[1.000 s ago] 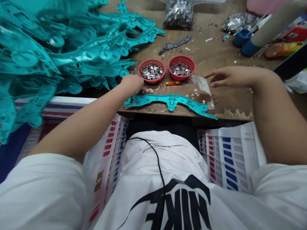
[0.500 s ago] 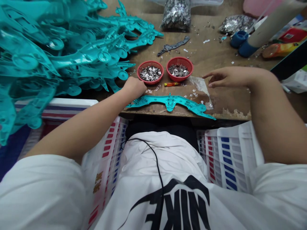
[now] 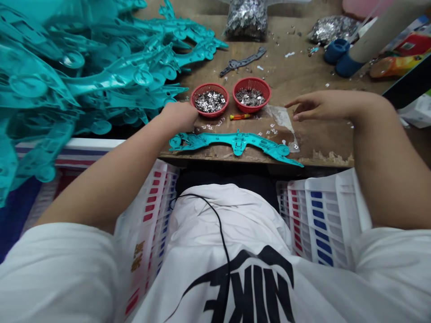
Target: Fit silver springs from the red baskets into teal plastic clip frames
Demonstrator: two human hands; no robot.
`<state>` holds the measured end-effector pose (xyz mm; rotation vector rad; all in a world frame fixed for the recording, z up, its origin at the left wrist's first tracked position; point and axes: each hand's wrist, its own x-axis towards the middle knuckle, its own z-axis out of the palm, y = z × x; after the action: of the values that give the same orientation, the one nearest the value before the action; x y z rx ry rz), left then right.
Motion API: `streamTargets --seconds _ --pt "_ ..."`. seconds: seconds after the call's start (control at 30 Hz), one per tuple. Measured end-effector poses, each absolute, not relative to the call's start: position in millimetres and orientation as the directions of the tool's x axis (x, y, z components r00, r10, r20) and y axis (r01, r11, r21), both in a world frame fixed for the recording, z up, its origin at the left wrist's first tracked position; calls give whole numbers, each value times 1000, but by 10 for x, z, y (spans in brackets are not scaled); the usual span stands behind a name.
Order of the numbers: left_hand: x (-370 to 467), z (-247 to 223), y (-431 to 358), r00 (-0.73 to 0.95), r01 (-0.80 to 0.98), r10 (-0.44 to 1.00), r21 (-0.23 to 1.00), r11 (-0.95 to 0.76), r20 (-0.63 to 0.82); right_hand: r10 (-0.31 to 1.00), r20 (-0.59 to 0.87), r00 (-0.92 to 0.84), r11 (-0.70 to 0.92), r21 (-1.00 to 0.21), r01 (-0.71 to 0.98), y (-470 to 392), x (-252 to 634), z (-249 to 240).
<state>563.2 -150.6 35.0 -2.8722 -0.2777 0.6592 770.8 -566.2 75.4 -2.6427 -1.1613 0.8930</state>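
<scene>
While the right hand gapes, the left hand's grip (fingertips hidden) is unclear.

"How's the light?"

"Rather dim and soft, seemingly from overhead. The heaped glossy turquoise plastic parts carry white glare, and the clear bag of silvery metal pieces glints."

"Shadows?"

"Deepest below the front edge of the brown wooden tabletop, where the black fabric over the lap loses detail."

"Sharpness?"

"Fair centrally; the bare left hand looks slightly soft. Wide-angle distortion stretches the white fabric sleeves."
</scene>
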Motion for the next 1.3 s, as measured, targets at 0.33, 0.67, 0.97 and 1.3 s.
streamTargets --seconds 0.33,0.67,0.97,1.3 --pt "5570 411 -1634 856 73 189 -249 -966 -481 698 -469 540 -706 -331 626 -5675 7715 750" --pt "5633 225 -1534 851 141 216 -187 -972 -478 727 -451 517 -676 -340 654 -5697 7754 727" --pt "5630 204 -1559 873 159 221 -175 -972 -435 697 -467 544 -708 -324 628 -5681 7714 773" --pt "5674 176 -1400 859 153 243 -226 -962 -450 707 -459 538 -697 -321 642 -5689 7738 754"
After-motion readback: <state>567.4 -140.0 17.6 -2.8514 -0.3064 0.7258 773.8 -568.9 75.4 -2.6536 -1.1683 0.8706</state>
